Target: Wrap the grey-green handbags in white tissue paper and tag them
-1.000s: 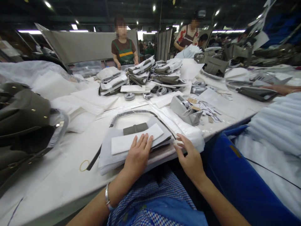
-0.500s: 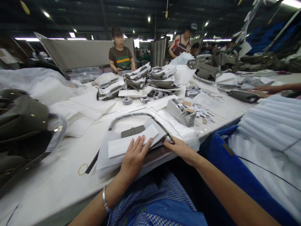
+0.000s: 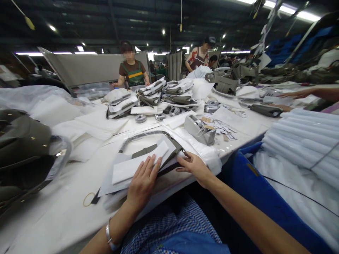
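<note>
On the surface, the bag (probably light and limp, best taken at both ends) is pressed through its pad by the flat, empty left grip, the right grip being half-curled at one end, hold unclear.

You are in a factory workshop. Your long bench carries heaps of bags and white paper, aproned workers stand across from you, and strip lights shine under a dark roof.
</note>
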Available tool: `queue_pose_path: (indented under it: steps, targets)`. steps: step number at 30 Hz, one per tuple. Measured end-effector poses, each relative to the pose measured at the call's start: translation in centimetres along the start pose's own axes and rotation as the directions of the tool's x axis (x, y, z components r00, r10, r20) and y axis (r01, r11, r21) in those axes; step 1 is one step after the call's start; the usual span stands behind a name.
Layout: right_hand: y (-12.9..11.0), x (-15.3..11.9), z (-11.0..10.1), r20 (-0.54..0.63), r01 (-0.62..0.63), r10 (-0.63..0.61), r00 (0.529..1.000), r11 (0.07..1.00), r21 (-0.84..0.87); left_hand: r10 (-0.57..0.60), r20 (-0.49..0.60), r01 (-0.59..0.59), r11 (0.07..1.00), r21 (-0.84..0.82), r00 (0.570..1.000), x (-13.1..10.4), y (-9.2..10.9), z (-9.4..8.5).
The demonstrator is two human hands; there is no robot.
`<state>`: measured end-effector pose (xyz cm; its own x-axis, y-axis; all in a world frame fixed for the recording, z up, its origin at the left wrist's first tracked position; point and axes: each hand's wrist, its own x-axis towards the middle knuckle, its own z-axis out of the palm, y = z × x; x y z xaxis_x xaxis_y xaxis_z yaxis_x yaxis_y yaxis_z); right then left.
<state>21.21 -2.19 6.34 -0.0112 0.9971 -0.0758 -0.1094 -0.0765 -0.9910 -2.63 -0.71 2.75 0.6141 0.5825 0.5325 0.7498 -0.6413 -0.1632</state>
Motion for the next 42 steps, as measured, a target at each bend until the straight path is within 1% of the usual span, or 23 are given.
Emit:
queue_pose_path:
  steps: [1,2,3,4,5,6,7,8,9,10,12,15,18,22,26,28,30,32,33,35,37,39,42]
  targets:
    - [-0.1,0.2,-0.9,0.044,0.062,-0.056,0.997,0.986,-0.154,-0.003,-0.005,0.003,1.0,-0.008,1.0,0.0,-0.4,-0.3]
    - [-0.2,0.5,-2.0,0.074,0.152,-0.135,0.988,0.931,-0.332,-0.012,-0.011,0.012,1.0,-0.016,1.0,0.0,-0.8,-0.6]
    - [-0.2,1.0,-3.2,0.095,0.25,-0.235,0.967,0.82,-0.515,-0.028,-0.02,0.027,0.999,-0.024,0.999,0.0,-1.2,-1.0]
    - [-0.1,1.6,-4.4,0.122,0.327,-0.338,0.933,0.656,-0.68,-0.044,-0.038,0.043,0.999,-0.031,0.998,0.0,-1.6,-1.3]
    - [0.1,2.3,-5.5,0.152,0.359,-0.425,0.892,0.463,-0.81,-0.058,-0.062,0.056,0.998,-0.036,0.996,-0.1,-1.9,-1.5]
    - [0.4,3.0,-6.4,0.188,0.346,-0.47,0.863,0.277,-0.896,-0.068,-0.093,0.065,0.997,-0.042,0.993,-0.1,-2.1,-1.7]
    - [0.8,3.8,-7.2,0.221,0.312,-0.469,0.855,0.124,-0.942,-0.075,-0.121,0.07,0.996,-0.047,0.99,-0.1,-2.3,-1.7]
    - [1.3,4.5,-7.9,0.241,0.276,-0.439,0.865,0.017,-0.961,-0.083,-0.146,0.076,0.996,-0.052,0.986,-0.1,-2.4,-1.8]
    - [1.8,5.2,-8.3,0.244,0.246,-0.403,0.882,-0.047,-0.968,-0.091,-0.168,0.083,0.995,-0.055,0.982,-0.1,-2.4,-1.7]
    - [2.3,5.8,-8.6,0.233,0.221,-0.378,0.896,-0.075,-0.972,-0.1,-0.183,0.091,0.994,-0.057,0.978,0.0,-2.5,-1.7]
    - [3.1,6.6,-8.9,0.213,0.204,-0.36,0.908,-0.065,-0.977,-0.116,-0.197,0.107,0.993,-0.055,0.974,0.1,-2.4,-1.5]
    - [3.3,7.4,-9.1,0.219,0.227,-0.375,0.901,-0.022,-0.974,-0.12,-0.203,0.113,0.992,-0.047,0.972,0.2,-2.4,-1.3]
    - [2.8,7.9,-9.4,0.213,0.246,-0.394,0.894,0.034,-0.969,-0.118,-0.207,0.112,0.993,-0.04,0.971,0.2,-2.4,-1.2]
    - [1.8,8.7,-9.4,0.159,0.236,-0.426,0.891,0.135,-0.962,-0.131,-0.205,0.125,0.991,-0.043,0.97,0.3,-2.6,-1.1]
    - [0.5,7.6,-8.3,0.133,0.252,-0.463,0.876,0.205,-0.946,-0.149,-0.205,0.141,0.988,-0.057,0.967,0.3,-2.9,-1.2]
    - [-0.2,6.2,-7.2,0.201,0.339,-0.429,0.881,0.273,-0.9,-0.158,-0.209,0.147,0.987,-0.066,0.965,0.3,-3.1,-1.3]
    - [-0.5,4.6,-5.9,0.333,0.437,-0.304,0.892,0.399,-0.806,-0.162,-0.216,0.149,0.986,-0.072,0.963,0.3,-3.2,-1.4]
    - [-0.4,3.4,-4.6,0.411,0.456,-0.204,0.889,0.484,-0.746,-0.163,-0.214,0.151,0.986,-0.072,0.963,0.4,-3.1,-1.4]
    - [-0.1,3.1,-4.0,0.407,0.45,-0.196,0.892,0.476,-0.755,-0.161,-0.21,0.15,0.986,-0.067,0.964,0.4,-3.1,-1.3]
    - [1.2,3.0,-2.8,0.376,0.451,-0.254,0.891,0.395,-0.8,-0.152,-0.195,0.143,0.988,-0.056,0.969,0.5,-2.9,-1.2]
    - [3.0,3.6,-1.6,0.399,0.489,-0.315,0.861,0.3,-0.819,-0.139,-0.179,0.133,0.99,-0.049,0.974,0.5,-2.7,-1.1]
    - [5.0,4.5,-0.4,0.464,0.55,-0.337,0.82,0.233,-0.802,-0.121,-0.159,0.115,0.992,-0.046,0.98,0.5,-2.4,-0.8]
    - [7.2,6.4,1.3,0.528,0.606,-0.325,0.785,0.227,-0.762,-0.083,-0.139,0.078,0.996,-0.036,0.987,0.3,-2.1,-0.4]
